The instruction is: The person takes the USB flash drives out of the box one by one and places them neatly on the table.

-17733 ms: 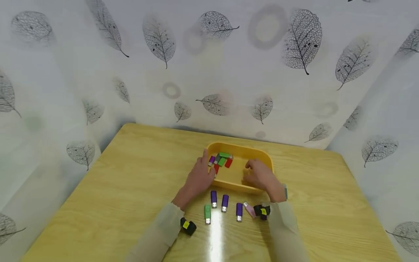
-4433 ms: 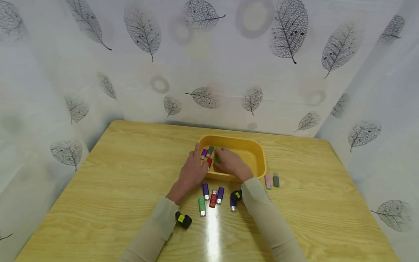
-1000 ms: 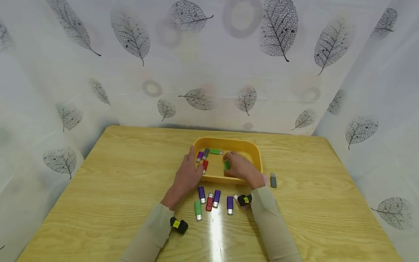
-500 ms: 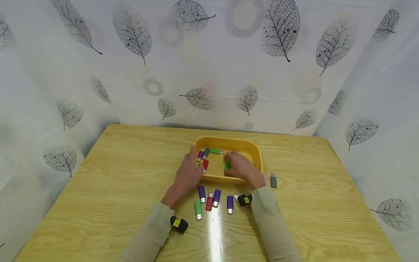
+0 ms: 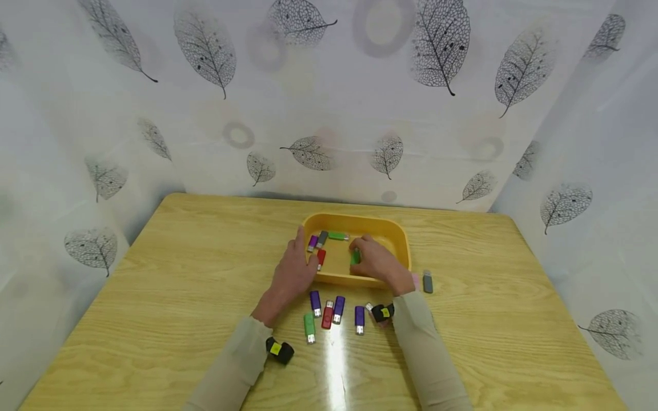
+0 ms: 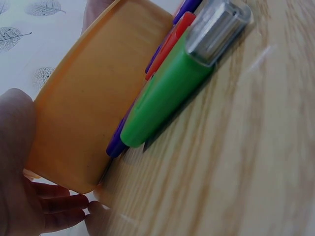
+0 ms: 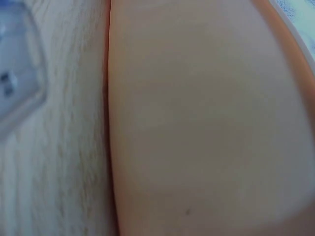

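An orange tray (image 5: 360,280) stands on the table. My left hand (image 5: 294,271) grips its left end, thumb over the rim and fingers outside. My right hand (image 5: 377,260) reaches into the tray and pinches a green USB flash drive (image 5: 355,256), partly hidden by the fingers. Left of it in the tray lie a purple flash drive (image 5: 313,243), a grey flash drive (image 5: 322,238), another green flash drive (image 5: 337,236) and a red flash drive (image 5: 321,258). The right wrist view shows mostly the tray's plain wall (image 7: 197,118).
In front of the tray lie a green drive (image 5: 309,327), a red drive (image 5: 327,315) and purple drives (image 5: 359,319). A pink drive (image 5: 416,281) and a grey drive (image 5: 428,282) lie right of it. Another pink drive is half hidden under the right wrist strap (image 5: 382,312).
Since the oldest frame, one red flash drive has gone from the tray to the table. The right hand has taken a green flash drive and shifted it rightward; over the last second both hands stay nearly still.
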`<state>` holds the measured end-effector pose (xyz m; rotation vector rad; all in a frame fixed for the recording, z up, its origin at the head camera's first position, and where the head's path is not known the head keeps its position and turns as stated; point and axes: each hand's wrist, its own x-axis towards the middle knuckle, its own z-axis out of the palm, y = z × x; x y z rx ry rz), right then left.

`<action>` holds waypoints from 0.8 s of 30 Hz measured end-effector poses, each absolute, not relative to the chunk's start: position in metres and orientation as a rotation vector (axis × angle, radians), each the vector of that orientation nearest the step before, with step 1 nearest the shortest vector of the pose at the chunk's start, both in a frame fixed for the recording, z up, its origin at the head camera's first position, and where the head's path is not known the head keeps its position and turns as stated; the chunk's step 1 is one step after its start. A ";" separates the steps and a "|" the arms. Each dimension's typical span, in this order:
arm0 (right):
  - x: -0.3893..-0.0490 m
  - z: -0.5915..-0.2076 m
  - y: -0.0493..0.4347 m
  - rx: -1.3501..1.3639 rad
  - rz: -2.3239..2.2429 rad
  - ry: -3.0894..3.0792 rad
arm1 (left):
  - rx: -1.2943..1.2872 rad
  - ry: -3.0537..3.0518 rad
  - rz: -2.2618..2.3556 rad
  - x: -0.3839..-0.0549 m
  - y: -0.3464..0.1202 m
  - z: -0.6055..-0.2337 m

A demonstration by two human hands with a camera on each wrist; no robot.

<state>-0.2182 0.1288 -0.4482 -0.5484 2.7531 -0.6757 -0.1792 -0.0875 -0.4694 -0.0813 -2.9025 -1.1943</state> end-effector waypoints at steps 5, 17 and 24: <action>-0.218 -0.448 0.129 -0.555 -0.688 2.751 | -0.090 -2.902 -1.189 -0.180 -0.088 -0.469; -0.219 -0.450 0.129 -0.535 -0.682 2.751 | -0.084 -2.896 -1.189 -0.181 -0.088 -0.471; -0.219 -0.449 0.128 -0.527 -0.678 2.752 | -0.088 -2.900 -1.187 -0.181 -0.087 -0.470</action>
